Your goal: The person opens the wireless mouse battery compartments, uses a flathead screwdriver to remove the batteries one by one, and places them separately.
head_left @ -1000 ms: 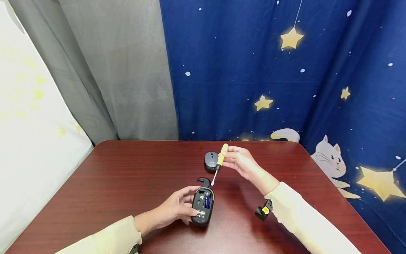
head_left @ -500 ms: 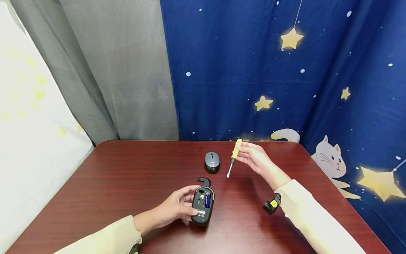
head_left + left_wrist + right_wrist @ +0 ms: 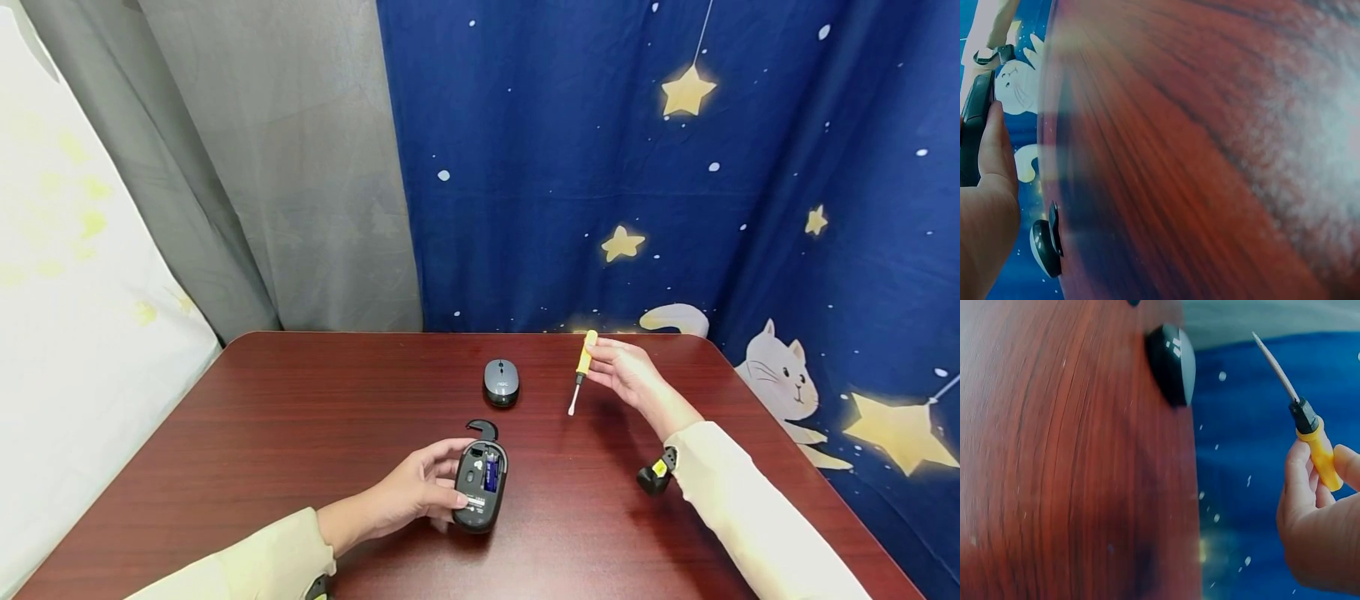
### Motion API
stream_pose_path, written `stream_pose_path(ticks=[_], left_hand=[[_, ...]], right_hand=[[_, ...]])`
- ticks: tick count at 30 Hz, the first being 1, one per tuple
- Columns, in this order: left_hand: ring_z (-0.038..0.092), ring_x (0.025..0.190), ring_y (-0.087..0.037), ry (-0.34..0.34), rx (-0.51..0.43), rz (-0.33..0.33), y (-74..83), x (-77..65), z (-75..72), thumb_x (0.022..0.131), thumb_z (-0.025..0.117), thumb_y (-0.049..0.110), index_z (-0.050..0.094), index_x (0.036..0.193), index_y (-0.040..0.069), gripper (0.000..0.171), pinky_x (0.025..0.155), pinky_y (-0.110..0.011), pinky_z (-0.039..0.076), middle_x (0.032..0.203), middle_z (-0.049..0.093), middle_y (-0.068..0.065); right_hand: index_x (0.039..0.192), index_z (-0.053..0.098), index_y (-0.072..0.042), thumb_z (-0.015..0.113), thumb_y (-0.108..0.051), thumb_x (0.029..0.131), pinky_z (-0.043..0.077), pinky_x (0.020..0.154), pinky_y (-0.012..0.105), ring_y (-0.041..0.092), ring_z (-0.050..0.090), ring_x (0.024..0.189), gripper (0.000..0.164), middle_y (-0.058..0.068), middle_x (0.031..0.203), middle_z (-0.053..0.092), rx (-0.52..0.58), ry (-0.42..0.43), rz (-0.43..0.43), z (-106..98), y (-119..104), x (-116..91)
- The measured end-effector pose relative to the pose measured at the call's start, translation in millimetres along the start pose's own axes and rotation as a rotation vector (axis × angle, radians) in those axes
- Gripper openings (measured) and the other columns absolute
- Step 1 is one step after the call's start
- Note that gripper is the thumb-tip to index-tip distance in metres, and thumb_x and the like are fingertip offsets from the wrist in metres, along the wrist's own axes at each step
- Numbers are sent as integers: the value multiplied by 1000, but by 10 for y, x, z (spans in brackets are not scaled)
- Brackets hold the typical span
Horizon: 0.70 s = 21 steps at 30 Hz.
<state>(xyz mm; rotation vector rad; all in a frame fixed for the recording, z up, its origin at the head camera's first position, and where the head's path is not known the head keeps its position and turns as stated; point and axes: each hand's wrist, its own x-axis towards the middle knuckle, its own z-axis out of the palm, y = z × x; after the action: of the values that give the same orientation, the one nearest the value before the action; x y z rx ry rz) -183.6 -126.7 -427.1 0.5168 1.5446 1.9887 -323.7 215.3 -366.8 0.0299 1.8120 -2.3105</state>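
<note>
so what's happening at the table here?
A person works on a computer mouse at a dark red table. The left hand grips an upturned black mouse with its battery bay open; the detached cover lies just beyond it. The right hand holds a yellow-handled screwdriver in the air, tip down, off to the right of a second, gray mouse sitting upright.

Black computer mouse (image 3: 480,487) lies belly-up on the red-brown wooden table (image 3: 300,417), battery bay open, blue battery showing. Small yellow-handled screwdriver (image 3: 579,368) hangs above the table off to the right, nearly upright, thin metal tip pointing down.
</note>
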Motion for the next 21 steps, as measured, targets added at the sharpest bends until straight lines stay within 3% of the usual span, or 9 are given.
stream_pose_path(ticks=[4,9,17,21], left_hand=[[65,97,-31,0,-11,2,0,1,-5,82,67,-6,31,148,2,76,66,-35,56,122,58,-21],[66,93,-29,6,4,-12,8,-9,-6,82,68,-4,32,148,3,75,58,-32,54,123,58,-21],[67,90,-28,1,8,-6,13,-12,-8,82,67,-4,32,148,3,75,55,-30,53,122,59,-21],[67,89,-27,6,20,-10,4,-16,-17,82,68,-3,33,148,4,74,54,-31,53,121,59,-21]], right_hand=[[134,40,6,54,1,96,56,74,29,13,66,82,41,1,88,65,-4,21,8,-114,64,73],[118,43,3,54,2,96,56,72,30,13,66,79,25,3,87,64,-26,48,34,-226,164,143],[121,44,6,57,3,94,57,70,29,12,66,74,30,1,81,66,-64,95,81,-340,288,230],[130,42,10,57,5,93,57,70,31,12,66,73,41,1,79,66,-85,121,115,-377,343,277]])
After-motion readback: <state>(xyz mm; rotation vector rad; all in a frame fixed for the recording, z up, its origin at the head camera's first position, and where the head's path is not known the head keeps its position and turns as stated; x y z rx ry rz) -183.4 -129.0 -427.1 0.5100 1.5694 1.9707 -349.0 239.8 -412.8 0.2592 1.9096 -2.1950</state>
